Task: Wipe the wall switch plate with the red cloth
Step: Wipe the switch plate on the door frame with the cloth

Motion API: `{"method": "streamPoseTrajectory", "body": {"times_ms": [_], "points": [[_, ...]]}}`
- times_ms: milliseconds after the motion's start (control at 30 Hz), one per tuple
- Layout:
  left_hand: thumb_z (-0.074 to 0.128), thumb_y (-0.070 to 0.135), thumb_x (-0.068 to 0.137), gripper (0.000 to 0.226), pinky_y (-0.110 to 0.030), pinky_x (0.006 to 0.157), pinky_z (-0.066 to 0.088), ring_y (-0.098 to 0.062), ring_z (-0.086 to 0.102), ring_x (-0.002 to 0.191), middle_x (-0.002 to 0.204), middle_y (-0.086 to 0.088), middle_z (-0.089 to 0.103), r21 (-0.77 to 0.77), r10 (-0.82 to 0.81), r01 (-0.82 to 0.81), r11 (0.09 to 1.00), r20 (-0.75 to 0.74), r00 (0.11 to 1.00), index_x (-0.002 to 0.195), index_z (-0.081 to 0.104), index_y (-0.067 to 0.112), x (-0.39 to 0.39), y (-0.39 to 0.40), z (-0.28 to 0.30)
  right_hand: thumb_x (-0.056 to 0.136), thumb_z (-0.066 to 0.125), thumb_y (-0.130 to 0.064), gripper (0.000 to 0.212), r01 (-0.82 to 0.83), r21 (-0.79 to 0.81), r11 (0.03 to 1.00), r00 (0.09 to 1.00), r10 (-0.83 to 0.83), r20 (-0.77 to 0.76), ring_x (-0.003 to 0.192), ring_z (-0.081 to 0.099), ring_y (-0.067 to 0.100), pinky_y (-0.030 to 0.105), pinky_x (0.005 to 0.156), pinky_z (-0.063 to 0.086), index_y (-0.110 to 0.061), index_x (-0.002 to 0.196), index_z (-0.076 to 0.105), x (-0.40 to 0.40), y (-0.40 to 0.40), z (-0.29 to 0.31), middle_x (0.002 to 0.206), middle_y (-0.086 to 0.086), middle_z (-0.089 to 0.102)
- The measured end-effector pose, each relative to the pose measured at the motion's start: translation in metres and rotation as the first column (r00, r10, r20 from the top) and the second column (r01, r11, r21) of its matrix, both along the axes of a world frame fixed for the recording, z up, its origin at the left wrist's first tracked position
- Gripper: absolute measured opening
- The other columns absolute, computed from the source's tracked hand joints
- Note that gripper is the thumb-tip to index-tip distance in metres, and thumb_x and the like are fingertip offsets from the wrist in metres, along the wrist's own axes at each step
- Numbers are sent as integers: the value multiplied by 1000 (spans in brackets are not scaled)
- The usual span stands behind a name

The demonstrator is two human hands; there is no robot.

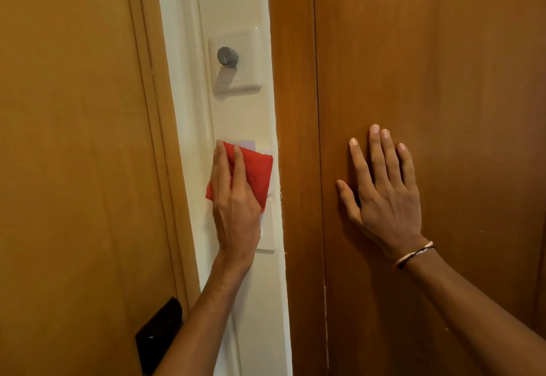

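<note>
Head view: left hand point(233, 213) presses red cloth point(255, 173) flat, fingers together, on switch plate point(267, 239) at frame centre, mostly covered. Right hand point(381, 186) spread on wood panel point(443, 80), bracing. Advice: firm even pressure, cover edges, avoid toggling.

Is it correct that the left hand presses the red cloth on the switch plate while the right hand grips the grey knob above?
Not quite. The head view shows the right hand flat on the wooden panel, not on the grey knob. The left hand does press the red cloth on the switch plate.
</note>
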State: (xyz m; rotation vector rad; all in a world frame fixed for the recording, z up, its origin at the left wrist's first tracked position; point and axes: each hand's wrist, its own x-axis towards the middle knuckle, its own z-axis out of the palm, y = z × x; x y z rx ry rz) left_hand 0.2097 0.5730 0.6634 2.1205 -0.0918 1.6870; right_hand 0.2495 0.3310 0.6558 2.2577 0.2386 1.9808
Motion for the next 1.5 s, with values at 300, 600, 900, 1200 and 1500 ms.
{"method": "streamPoseTrajectory", "body": {"times_ms": [300, 600, 900, 1200, 1500], "points": [[27, 51, 104, 71, -51, 123, 24, -41, 22, 152, 165, -22, 23, 165, 186, -181, 969, -14, 982, 158, 16, 6, 23, -9, -11, 107, 31, -56, 74, 12, 0, 1000, 1000, -12, 0, 162, 15, 37, 54, 131, 20, -14, 166, 19, 2, 1, 2, 174, 20, 14], [29, 49, 105, 73, -46, 126, 19, -32, 10, 156, 168, -17, 13, -57, 140, -142, 988, -42, 989, 159, 8, 5, 21, -34, -9, 107, 32, -56, 74, 20, 1, 1000, 1000, -20, 0, 162, 16, 37, 54, 131, 21, -14, 166, 20, 0, 1, 1, 174, 20, 15], [28, 52, 104, 75, -46, 126, 20, -32, 11, 156, 168, -18, 15, -24, 156, -157, 987, -57, 986, 159, 10, 5, 23, -32, -13, 107, 31, -56, 73, 14, 1, 1000, 1000, -14, 9, 162, 18, 37, 54, 130, 22, -13, 166, 21, -1, 0, 1, 173, 21, 16], [25, 55, 105, 72, -58, 124, 23, -42, 12, 154, 166, -23, 16, 180, 275, -267, 947, -20, 961, 161, 4, 15, 33, -16, -17, 107, 31, -57, 74, 11, 0, 1000, 1000, -11, 11, 161, 18, 37, 54, 130, 22, -14, 166, 22, 0, 1, 1, 173, 20, 15], [28, 55, 105, 70, -61, 124, 17, -46, 7, 154, 167, -24, 11, 246, 292, -288, 926, 18, 956, 161, 1, 24, 37, -7, -17, 106, 33, -57, 74, 7, 8, 1000, 1000, -7, 5, 162, 18, 36, 53, 131, 21, -14, 165, 24, 1, 1, -1, 173, 20, 18]]}}
